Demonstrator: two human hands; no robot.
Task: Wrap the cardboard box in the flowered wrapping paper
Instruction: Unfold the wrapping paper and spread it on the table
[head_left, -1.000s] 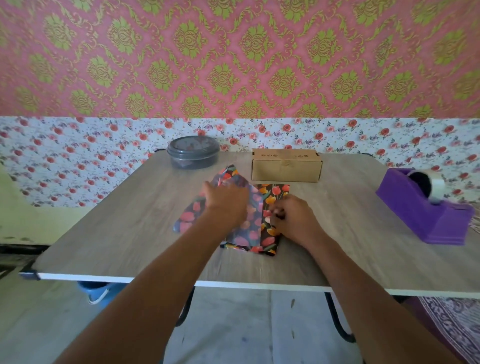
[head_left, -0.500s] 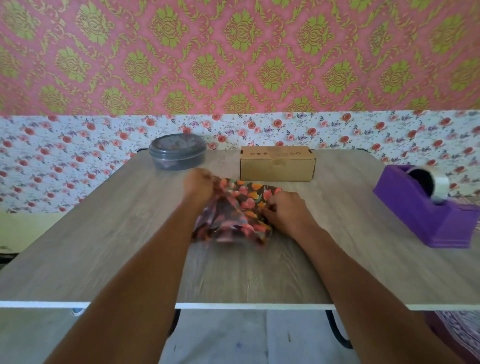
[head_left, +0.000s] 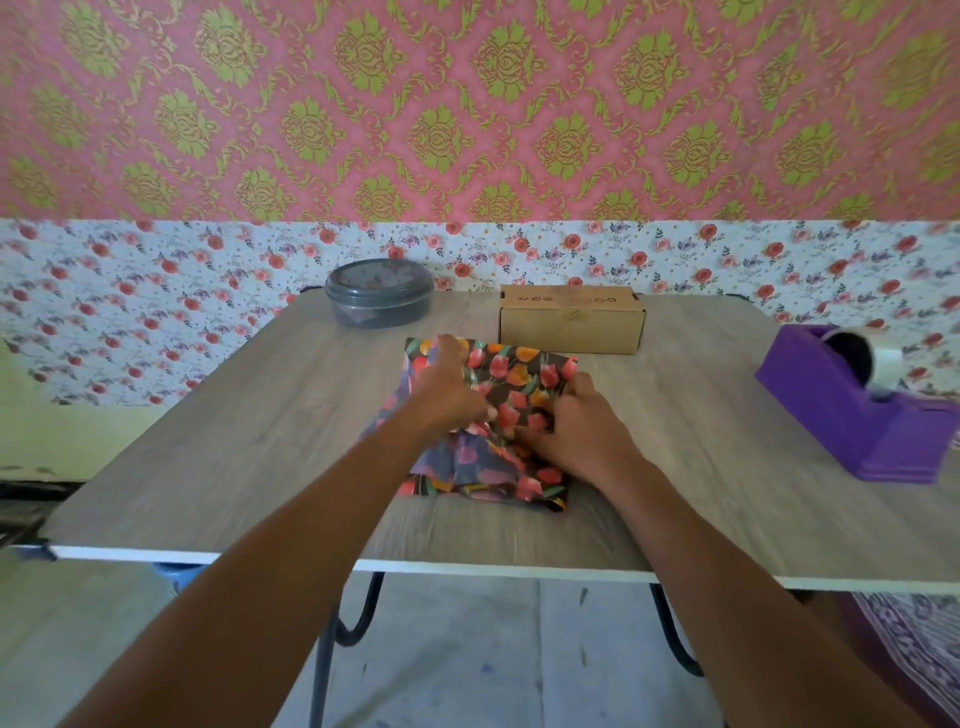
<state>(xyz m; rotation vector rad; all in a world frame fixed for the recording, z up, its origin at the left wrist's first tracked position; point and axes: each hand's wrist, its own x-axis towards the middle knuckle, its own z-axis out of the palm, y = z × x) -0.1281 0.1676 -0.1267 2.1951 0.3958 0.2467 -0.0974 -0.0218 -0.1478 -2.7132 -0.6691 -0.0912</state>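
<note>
Left grip and right grip each pinch the folded wrapping paper. The cardboard box lies just beyond it, long axis crosswise, nearer the right grip.

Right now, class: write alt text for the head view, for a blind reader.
A left hand and right hand grip crumpled flowered wrapping paper on a wooden table. Behind it stands a cardboard box, with a grey lidded tub further left and a purple tape dispenser at right.
</note>
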